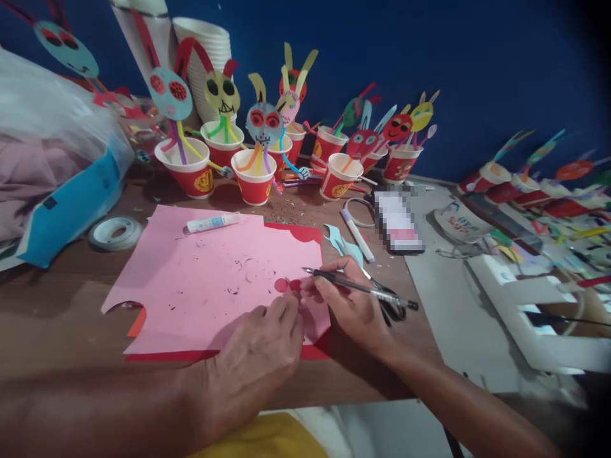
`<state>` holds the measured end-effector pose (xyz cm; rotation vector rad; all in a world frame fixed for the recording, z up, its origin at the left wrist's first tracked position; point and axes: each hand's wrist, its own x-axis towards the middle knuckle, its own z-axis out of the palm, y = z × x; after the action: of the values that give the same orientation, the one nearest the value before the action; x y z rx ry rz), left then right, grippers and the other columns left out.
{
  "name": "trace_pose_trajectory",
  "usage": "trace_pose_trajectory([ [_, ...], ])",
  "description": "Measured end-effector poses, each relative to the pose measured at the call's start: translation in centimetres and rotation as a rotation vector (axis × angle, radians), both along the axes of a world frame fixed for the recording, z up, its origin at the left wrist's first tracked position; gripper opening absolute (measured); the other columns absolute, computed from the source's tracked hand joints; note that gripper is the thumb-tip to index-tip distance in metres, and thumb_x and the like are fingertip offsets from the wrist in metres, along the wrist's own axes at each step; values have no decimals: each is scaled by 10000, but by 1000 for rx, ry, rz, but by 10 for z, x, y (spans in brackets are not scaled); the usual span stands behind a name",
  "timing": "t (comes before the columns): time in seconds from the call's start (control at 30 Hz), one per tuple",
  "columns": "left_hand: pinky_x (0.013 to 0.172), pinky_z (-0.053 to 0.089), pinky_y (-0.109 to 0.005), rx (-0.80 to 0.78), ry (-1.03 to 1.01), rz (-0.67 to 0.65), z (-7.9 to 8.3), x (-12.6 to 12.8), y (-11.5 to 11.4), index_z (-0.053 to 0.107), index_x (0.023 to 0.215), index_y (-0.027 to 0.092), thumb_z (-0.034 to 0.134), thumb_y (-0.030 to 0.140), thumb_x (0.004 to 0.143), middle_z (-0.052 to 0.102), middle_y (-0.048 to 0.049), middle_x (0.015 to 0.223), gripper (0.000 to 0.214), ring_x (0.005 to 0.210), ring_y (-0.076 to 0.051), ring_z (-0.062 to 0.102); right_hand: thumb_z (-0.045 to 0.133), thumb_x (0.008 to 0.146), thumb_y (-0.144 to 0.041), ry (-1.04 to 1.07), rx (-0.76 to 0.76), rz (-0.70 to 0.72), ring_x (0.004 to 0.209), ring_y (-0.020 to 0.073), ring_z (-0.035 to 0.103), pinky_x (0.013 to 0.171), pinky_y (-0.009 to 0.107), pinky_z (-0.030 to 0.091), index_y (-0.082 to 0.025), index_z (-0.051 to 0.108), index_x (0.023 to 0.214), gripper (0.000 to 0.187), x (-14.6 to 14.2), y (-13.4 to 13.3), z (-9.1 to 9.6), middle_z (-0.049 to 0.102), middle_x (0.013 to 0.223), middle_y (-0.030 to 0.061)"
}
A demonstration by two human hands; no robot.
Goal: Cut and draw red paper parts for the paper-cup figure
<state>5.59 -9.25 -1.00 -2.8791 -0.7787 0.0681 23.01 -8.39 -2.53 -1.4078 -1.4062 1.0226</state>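
A black ballpoint pen (363, 287) lies across the fingers of my right hand (351, 305), its tip pointing left. The fingertips of that hand also reach down to a dark red paper circle (295, 285). Just left of it is another red paper circle (281, 285) on the pink paper sheet (200, 292). My left hand (265, 340) rests on the sheet's lower right, fingers bent and held together beside the circles; what its fingertips pinch, if anything, is hidden. Small dark scraps and drawn ring marks dot the sheet. A glue stick (213, 222) lies along its top edge.
Red paper cups (254, 180) with paper bug faces line the back. A tape roll (116, 233) sits left, near a blue folder (71, 210). To the right are a white marker (358, 235), scissors (394, 304), a phone (399, 221) and a white plastic frame (506, 312).
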Motion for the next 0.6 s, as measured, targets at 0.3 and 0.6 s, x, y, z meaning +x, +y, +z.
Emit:
trace_pose_trajectory([
  [0.3,537,492,-327,34,-39,-62,-10,3,-4,638,1077,63,430,76,765,654,-222,1051,375,810,-263,591,617,803,-271,-299,8,9,573,157,655,533,248,511,-216,542,803,93,6,-6,-8,681,660,-5],
  [0.6,592,469,-360,33,-103,-32,-15,5,-5,590,1159,50,403,128,791,641,-221,1086,420,863,-281,568,585,812,-234,-398,69,33,512,117,599,490,208,458,-212,517,779,78,5,2,-8,634,602,-32],
])
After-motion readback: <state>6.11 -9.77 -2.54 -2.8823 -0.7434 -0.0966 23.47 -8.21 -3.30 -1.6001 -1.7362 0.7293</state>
